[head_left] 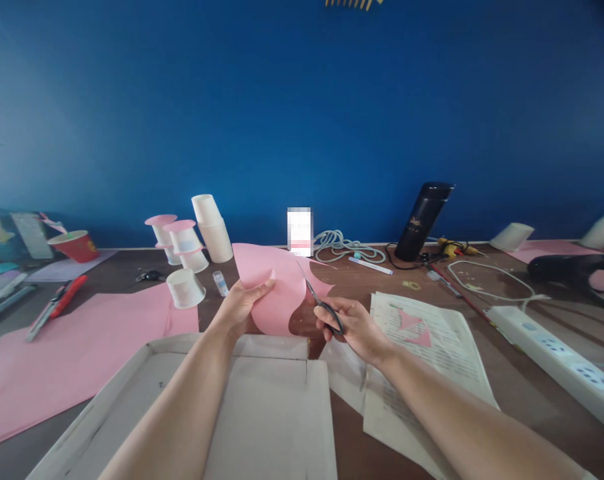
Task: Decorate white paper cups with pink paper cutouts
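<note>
My left hand (pixel 242 303) is closed on a curved piece of pink paper (pixel 277 287), held upright over the table. My right hand (pixel 355 327) grips black-handled scissors (pixel 318 300), whose blades sit in the paper's right edge. Both hands hover just beyond the far rim of a shallow grey cardboard tray (pixel 262 407).
A large pink sheet (pixel 72 353) lies at left with a red utility knife (pixel 57 303). White paper cups (pixel 192 243), some with pink lids, stand behind. Printed papers (pixel 432 340), a white power strip (pixel 557 350), a black flask (pixel 422 220) and cables lie at right.
</note>
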Tool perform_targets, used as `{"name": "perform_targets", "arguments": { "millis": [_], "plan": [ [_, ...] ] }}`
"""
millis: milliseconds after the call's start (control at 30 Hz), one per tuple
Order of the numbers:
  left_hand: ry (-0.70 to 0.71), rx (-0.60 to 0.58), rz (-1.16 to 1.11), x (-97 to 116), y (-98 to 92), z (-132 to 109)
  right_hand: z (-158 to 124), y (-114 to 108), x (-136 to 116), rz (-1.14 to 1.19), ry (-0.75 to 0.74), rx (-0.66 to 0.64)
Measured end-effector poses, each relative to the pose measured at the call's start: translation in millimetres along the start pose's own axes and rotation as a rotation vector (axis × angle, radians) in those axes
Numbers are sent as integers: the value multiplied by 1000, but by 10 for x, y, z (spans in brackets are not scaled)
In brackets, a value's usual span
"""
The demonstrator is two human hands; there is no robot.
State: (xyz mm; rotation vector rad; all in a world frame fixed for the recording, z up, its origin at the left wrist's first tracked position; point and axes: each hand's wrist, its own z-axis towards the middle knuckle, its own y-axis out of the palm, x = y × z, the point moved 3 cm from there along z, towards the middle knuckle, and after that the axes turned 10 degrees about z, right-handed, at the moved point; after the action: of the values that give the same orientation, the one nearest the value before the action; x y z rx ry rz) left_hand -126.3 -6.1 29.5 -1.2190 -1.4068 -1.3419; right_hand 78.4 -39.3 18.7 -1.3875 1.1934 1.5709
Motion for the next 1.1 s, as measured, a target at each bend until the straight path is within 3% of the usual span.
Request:
{"name": "perform_targets", "arguments": {
  "millis": [600,1100],
  "plan": [
    [10,-54,25,22,-61,7,-3,-36,-30,-27,25,-18],
    [43,-20,-1,26,-67,9,8,-36,-26,-54,20,-15]
  ]
}}
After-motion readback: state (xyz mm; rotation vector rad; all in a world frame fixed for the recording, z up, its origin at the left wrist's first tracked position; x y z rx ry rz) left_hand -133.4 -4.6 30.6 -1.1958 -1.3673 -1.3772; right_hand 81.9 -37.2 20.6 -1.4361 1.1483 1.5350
